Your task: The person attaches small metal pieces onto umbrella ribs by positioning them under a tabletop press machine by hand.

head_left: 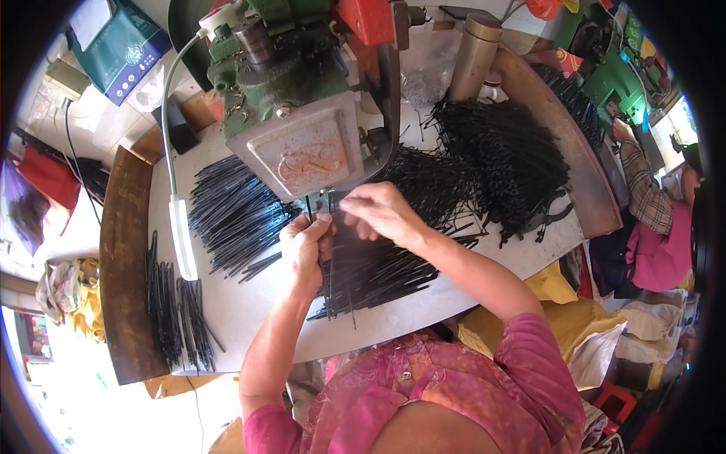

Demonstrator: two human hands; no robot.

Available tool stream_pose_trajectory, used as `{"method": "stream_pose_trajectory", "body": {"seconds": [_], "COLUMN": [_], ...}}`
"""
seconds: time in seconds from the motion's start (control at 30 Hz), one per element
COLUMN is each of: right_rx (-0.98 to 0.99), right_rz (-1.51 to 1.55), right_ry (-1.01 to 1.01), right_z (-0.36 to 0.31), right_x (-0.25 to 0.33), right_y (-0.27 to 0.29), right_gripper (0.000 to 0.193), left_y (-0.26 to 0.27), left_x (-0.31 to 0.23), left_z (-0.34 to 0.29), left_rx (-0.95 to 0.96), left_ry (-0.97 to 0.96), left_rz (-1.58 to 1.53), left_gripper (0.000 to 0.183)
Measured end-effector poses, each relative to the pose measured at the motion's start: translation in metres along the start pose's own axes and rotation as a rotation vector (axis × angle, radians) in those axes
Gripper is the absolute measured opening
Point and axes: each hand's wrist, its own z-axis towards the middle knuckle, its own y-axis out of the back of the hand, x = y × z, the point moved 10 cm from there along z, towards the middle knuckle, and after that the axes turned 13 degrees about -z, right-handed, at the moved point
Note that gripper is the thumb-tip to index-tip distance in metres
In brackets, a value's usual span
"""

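A green bench machine [302, 147] with a worn metal front plate stands over the white tabletop, at the middle. Just beneath its head my left hand [302, 248] is closed around a thin black rod [308, 206], whose upper end points at the machine. My right hand [384, 216] is beside it, fingers bent and smeared by motion near the machine's lower edge; whether they grip a rod cannot be made out. More thin black rods [378, 276] lie in a heap below and behind my hands, partly hidden by them.
Black rods lie in a fanned pile [231, 216] at left, a smaller bundle [175, 318] and a tall heap [499, 163] at right. Pliers [550, 216] rest by that heap. A lamp [182, 238] hangs left. Curved brown boards [125, 265] border the table. Another person [656, 242] works at far right.
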Motion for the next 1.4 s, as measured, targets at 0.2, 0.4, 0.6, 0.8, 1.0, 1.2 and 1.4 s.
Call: {"method": "stream_pose_trajectory", "body": {"seconds": [0.2, 0.4, 0.6, 0.8, 1.0, 1.2, 1.4], "right_rx": [-0.172, -0.161, -0.148, 0.027, 0.055, -0.032, -0.091], "right_rz": [-0.136, -0.239, -1.191, -1.546, -1.573, -1.522, -1.205], "right_ry": [-0.023, -0.035, 0.444, 0.369, 0.337, 0.347, 0.371], "right_z": [-0.009, -0.020, -0.027, -0.027, -0.032, -0.033, -0.023], "right_x": [-0.013, -0.019, 0.015, 0.007, 0.005, 0.020, 0.027], "right_y": [0.072, 0.102, 0.058, 0.026, 0.026, 0.035, 0.041], "right_gripper": [0.017, 0.015, 0.009, 0.018, 0.015, 0.013, 0.013], "left_y": [0.005, 0.076, 0.049, -0.048, -0.068, -0.057, -0.056], "left_x": [-0.011, -0.081, -0.111, -0.032, 0.000, -0.013, -0.032], "left_z": [0.001, -0.024, -0.070, -0.066, -0.039, -0.039, -0.045], "left_rx": [0.095, 0.043, -0.119, 0.345, 0.366, 0.369, 0.351], "left_ry": [0.041, -0.061, -0.760, -0.791, -0.952, -0.967, -0.899], "left_rz": [0.073, 0.819, 1.612, 1.387, 1.572, 1.341, 1.227], "left_gripper": [0.013, 0.011, 0.032, 0.006, 0.014, 0.013, 0.006]}}
